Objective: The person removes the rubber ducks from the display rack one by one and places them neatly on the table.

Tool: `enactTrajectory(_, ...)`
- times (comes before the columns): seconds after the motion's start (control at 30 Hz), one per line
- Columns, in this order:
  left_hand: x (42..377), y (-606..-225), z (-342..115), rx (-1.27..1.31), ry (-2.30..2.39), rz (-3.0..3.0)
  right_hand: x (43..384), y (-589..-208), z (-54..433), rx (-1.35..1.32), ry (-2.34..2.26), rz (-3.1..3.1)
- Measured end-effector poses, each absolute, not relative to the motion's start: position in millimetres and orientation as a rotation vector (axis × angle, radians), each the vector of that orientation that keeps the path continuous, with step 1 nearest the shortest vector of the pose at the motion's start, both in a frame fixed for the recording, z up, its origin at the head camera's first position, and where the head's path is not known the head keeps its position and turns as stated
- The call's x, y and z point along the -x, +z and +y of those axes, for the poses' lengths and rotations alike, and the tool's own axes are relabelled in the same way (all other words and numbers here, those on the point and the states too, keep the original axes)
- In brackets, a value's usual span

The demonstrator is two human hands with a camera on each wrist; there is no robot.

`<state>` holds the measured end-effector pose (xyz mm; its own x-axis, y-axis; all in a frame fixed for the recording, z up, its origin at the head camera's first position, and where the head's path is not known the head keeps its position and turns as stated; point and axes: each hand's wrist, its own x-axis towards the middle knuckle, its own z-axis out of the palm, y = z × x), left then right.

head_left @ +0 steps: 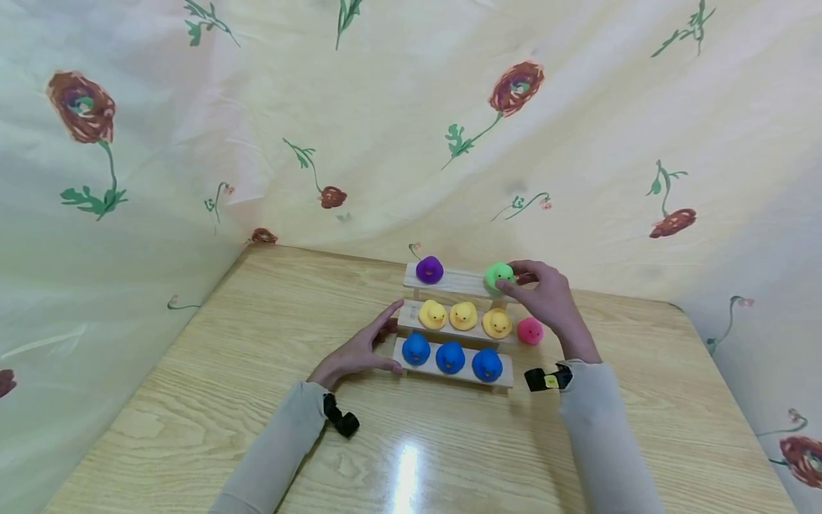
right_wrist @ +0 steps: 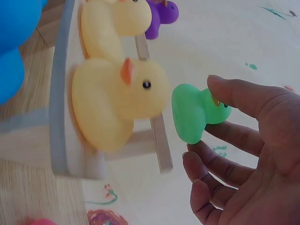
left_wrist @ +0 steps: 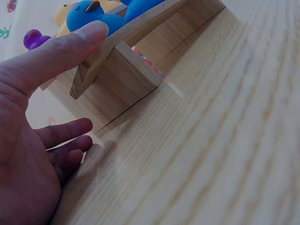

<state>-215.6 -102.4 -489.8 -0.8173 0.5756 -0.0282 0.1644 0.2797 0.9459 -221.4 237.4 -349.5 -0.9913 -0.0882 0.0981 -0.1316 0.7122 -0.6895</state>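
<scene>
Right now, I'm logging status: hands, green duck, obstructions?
Left hand at rack, left side. Right hand pinching green duck by top tier. Nothing visibly blocking; pink duck right of rack.

A light wooden table has a small wooden stand on it. Three blue rubber ducks sit on the bottom shelf, three yellow rubber ducks on the middle shelf, and a purple rubber duck on the top shelf. A pink toy is on the table, just beside the stand.

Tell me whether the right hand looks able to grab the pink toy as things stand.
Probably not: the right hand holds the green duck. Once free, it likely could: the pink toy sits close by, with nothing seen between.
</scene>
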Motion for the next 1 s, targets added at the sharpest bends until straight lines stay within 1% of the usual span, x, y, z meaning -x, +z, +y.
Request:
enactTrajectory(0.73,211.4,-490.4,-104.4,-0.684,1.550,2.191,204.8,-363.2,271.1,-0.143,1.120,-2.797)
enactTrajectory(1.0,211.6,-490.7,-105.4,-0.729,1.548,2.191,196.0,-364.9,282.0,-0.109,1.115,-2.806)
